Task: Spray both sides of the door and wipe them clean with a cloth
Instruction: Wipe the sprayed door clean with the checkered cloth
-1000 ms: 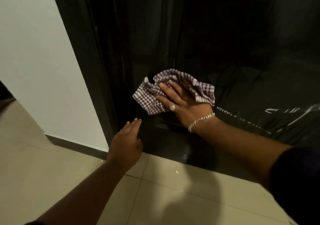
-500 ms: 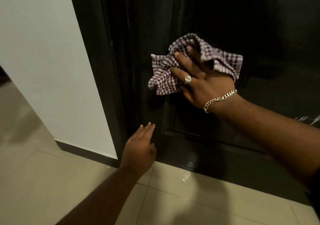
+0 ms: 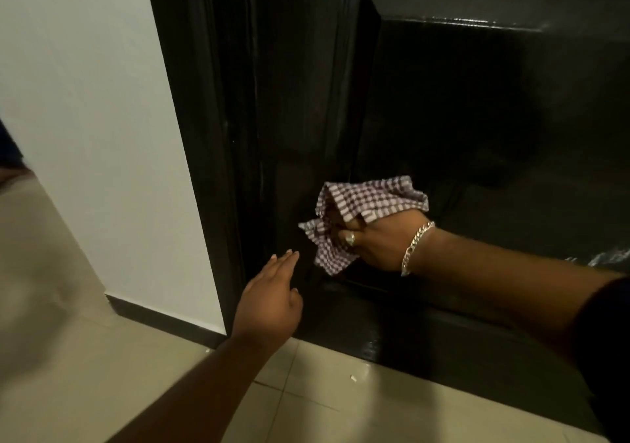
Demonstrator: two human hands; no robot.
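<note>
Your right hand (image 3: 381, 243) has its grip closed on the cloth (image 3: 361, 209), fingers curled into the bunched fabric and pressing it against the door (image 3: 460, 119). The cloth is a purple-and-white check, crumpled, with one fold draped over your knuckles and a loose corner hanging below and to the left of your fingers. It sits low on the door, at the left edge of the recessed panel, just above the bottom rail.

The door is dark and glossy. Faint highlights show along the top ledge of the panel and near the bottom rail, and a streak of pale reflection shows at the far right edge.

A ring (image 3: 350, 238) is on one finger of that hand and a chain bracelet (image 3: 416, 246) lies around the wrist. The forearm reaches in from the right, with a dark sleeve (image 3: 606, 340) at the edge of view.

Your left hand (image 3: 272, 299) holds nothing. Its fingers are straight and together, pointing up toward the door, just below and left of the cloth; whether the fingertips touch the door cannot be told. Its forearm comes up from the bottom of the view.

Left of the door stands the dark door frame (image 3: 191, 136), then a white wall (image 3: 85, 102) with a dark skirting board (image 3: 160, 320). The floor (image 3: 85, 374) is pale tile, with a small white speck (image 3: 353, 378) near the door.
</note>
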